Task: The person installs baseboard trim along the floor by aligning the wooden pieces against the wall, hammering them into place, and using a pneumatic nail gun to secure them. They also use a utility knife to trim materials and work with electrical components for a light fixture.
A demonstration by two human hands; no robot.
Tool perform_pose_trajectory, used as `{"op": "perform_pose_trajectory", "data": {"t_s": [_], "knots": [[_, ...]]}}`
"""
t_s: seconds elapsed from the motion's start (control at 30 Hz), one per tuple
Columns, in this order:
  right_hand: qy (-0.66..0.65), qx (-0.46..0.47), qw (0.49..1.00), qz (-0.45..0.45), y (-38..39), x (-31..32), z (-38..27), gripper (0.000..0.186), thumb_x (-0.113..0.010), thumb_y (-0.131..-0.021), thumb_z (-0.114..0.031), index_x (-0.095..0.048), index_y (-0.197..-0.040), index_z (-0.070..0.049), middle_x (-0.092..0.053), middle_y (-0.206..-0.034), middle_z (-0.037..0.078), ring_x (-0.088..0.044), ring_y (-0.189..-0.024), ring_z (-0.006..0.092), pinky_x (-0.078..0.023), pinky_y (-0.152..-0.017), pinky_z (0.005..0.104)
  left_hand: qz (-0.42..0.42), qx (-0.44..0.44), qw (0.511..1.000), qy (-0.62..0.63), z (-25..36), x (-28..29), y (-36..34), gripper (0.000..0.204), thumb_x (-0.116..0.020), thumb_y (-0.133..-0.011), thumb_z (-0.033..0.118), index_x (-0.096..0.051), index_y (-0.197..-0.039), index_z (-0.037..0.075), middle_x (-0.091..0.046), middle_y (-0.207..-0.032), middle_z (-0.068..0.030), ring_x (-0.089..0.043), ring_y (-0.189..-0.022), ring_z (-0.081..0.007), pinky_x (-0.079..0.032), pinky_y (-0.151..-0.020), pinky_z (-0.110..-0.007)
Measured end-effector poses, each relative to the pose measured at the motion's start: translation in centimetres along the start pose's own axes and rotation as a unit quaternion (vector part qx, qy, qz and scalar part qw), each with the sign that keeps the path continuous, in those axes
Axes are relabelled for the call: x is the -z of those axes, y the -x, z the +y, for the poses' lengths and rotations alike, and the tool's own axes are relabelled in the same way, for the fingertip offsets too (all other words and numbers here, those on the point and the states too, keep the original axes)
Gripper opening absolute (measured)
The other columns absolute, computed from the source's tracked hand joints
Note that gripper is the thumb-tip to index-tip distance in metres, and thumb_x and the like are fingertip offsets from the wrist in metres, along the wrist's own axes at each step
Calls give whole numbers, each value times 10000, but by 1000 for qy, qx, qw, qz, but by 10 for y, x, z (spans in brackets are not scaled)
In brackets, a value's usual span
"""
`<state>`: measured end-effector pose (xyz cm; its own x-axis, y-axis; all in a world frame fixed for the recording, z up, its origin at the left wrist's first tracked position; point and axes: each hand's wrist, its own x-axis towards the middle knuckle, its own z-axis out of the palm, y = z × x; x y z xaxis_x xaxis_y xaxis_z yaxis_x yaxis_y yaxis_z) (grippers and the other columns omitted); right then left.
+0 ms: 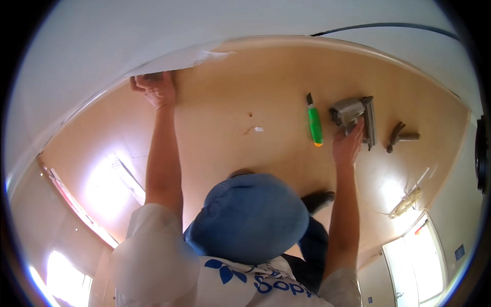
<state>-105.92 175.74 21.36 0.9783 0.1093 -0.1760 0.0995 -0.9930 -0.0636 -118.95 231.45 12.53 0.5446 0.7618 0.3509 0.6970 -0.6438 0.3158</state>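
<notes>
My left hand (157,90) is stretched far forward to where the wooden floor (225,107) meets the white wall. Its fingers are curled on the torn lower edge of a white wall covering (169,64). My right hand (349,146) reaches out on the right with its fingers extended, the fingertips touching the handle of a grey nail gun (353,111) lying on the floor. A green utility knife (314,124) lies just left of that hand. My blue hat (249,215) and white shirt fill the lower middle.
A brown hammer-like tool (400,136) lies right of the nail gun. A loose yellowish cord (406,202) is on the floor further right, near a bright doorway (414,266). Small scraps (254,129) sit mid-floor. A black cable (388,24) runs along the wall. One dark shoe (318,199) shows.
</notes>
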Motion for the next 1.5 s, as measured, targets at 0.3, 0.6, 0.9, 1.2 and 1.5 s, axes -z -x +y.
{"op": "perform_pose_trajectory", "data": {"t_s": [0.3,0.6,0.9,1.2,1.5], "knots": [[-43,-83,985,-142,-27,61,-47,705,-644,-926,-280,-308,-1492,-28,-641,-1118,212,-648,-971,419,-543,-833,518,-4,-7,998,64,18,6,-3,877,-839,-786,367,-223,-1350,97,-126,-1499,-256,-385,-1243,-401,-494,-896,-485],[-813,-210,488,-240,36,45,-156,390,-630,-962,-258,-535,-1286,-63,-645,-1149,83,-619,-781,151,-558,-669,332,17,-5,998,63,11,7,-2,917,-868,-752,427,-237,-1330,97,-191,-1478,-235,-435,-1213,-419,-528,-856,-508],[-929,-196,289,-127,46,-27,-260,402,-595,-940,-153,-486,-1327,-138,-580,-1345,69,-610,-695,153,-555,-621,360,-2,-3,998,67,21,2,-3,877,-864,-770,307,-215,-1331,127,-153,-1483,-218,-422,-1190,-349,-488,-883,-482],[-906,-184,360,-129,37,-25,-263,491,-583,-919,-173,-436,-1386,-130,-549,-1385,55,-588,-700,147,-515,-657,361,2,-49,994,98,15,4,-1,752,-787,-800,135,-226,-1291,32,-127,-1450,-285,-362,-1214,-409,-477,-887,-467],[-891,-204,377,-148,27,-30,-262,525,-591,-887,-193,-430,-1382,-125,-556,-1374,46,-563,-675,133,-501,-653,354,3,-49,994,93,20,7,-3,743,-776,-824,161,-229,-1315,52,-128,-1448,-283,-449,-1140,-370,-519,-872,-446]]}}
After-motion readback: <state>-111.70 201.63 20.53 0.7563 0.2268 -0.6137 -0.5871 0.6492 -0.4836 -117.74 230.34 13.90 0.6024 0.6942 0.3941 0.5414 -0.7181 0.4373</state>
